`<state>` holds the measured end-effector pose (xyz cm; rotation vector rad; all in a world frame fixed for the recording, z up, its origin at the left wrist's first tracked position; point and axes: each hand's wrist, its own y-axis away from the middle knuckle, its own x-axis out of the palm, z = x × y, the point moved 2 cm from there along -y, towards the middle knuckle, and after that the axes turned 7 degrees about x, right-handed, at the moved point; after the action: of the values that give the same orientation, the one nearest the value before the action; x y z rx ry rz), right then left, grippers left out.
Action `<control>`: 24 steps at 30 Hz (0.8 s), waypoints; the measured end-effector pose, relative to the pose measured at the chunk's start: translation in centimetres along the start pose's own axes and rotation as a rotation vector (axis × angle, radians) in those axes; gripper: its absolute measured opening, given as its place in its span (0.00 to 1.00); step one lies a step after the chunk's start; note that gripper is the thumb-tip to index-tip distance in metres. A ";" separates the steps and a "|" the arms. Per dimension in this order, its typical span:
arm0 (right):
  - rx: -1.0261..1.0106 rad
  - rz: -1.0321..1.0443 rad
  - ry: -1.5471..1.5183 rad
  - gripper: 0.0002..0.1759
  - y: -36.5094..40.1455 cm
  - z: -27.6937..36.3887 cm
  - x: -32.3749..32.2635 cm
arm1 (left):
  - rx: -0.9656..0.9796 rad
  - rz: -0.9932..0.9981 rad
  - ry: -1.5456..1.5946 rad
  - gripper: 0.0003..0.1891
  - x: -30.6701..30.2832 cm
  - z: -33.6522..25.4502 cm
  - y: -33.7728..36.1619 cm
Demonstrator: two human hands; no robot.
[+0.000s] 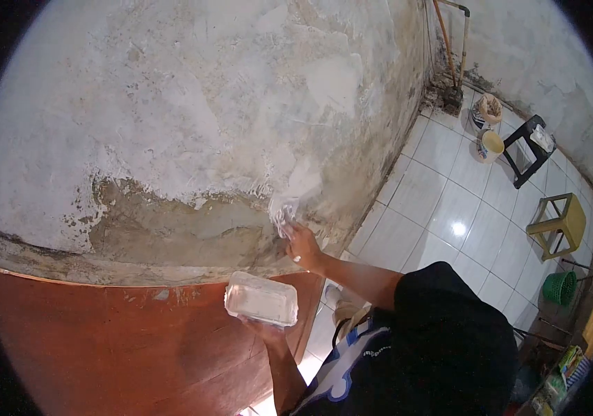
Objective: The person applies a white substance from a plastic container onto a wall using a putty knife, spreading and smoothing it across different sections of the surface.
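My right hand (302,247) is closed around a scraper (284,213) thickly smeared with white putty. The scraper is against the wall (192,90), beside a fresh white patch; its blade is hard to make out under the putty. White smears show on the hand and wrist. Below and to the left, my left hand (263,330) grips a rectangular plastic tub (262,299) from underneath. White putty coats the tub's inside and rim. A bare grey-brown strip of plaster (178,225) runs along the wall to the left of the scraper.
A reddish-brown wooden panel (137,340) stands below the wall strip. On the white tiled floor (442,187) to the right are a bucket (491,145), an open sack (488,109), a black stool (529,156), a yellow stool (557,225) and a green basket (559,288). Pipes (453,45) rise in the corner.
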<state>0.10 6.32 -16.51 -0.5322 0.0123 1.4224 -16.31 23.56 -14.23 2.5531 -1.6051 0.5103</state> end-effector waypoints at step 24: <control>0.134 -0.062 -0.071 0.10 -2.4 2.5 -2.3 | 0.029 -0.065 0.143 0.42 -0.8 -0.7 1.6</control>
<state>1.17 4.95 -12.76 -0.3689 0.0342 1.3684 -18.21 23.74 -14.05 2.5156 -1.4733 0.6972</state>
